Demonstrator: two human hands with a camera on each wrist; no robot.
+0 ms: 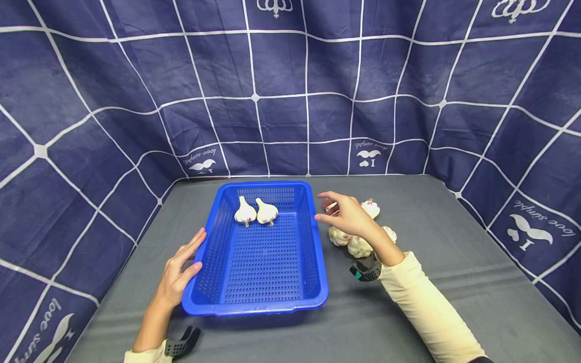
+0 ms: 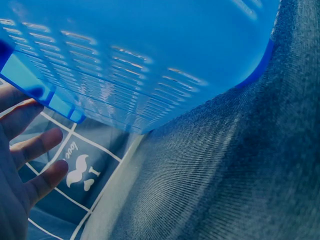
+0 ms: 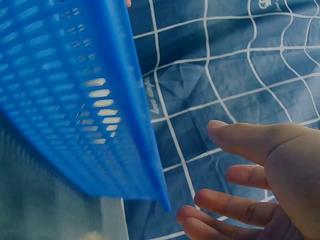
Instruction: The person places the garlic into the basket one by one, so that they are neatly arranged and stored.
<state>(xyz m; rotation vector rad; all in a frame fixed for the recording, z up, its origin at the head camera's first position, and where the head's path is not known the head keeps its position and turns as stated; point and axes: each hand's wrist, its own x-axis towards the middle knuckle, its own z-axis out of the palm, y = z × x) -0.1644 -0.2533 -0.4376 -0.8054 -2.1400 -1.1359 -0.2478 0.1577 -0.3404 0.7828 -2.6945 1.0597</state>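
Observation:
A blue plastic basket (image 1: 254,307) with slotted walls stands on the grey cloth. Two garlic bulbs lie side by side toward its far left: one bulb (image 1: 245,212) and another bulb (image 1: 267,213). My left hand (image 1: 177,277) touches the basket's left rim with its fingers extended; in the left wrist view the fingers (image 2: 45,180) are spread beside the rim. Just outside the right rim, my right hand (image 1: 348,217) hovers over a group of garlic bulbs (image 1: 360,247), partly hiding them. Nothing shows between its thumb and fingers (image 3: 235,205) in the right wrist view.
The grey cloth (image 1: 436,227) covers the table around the basket. A navy curtain (image 1: 281,121) with white grid lines rises behind and along both sides. Dark bands are on both wrists, including the right band (image 1: 366,269).

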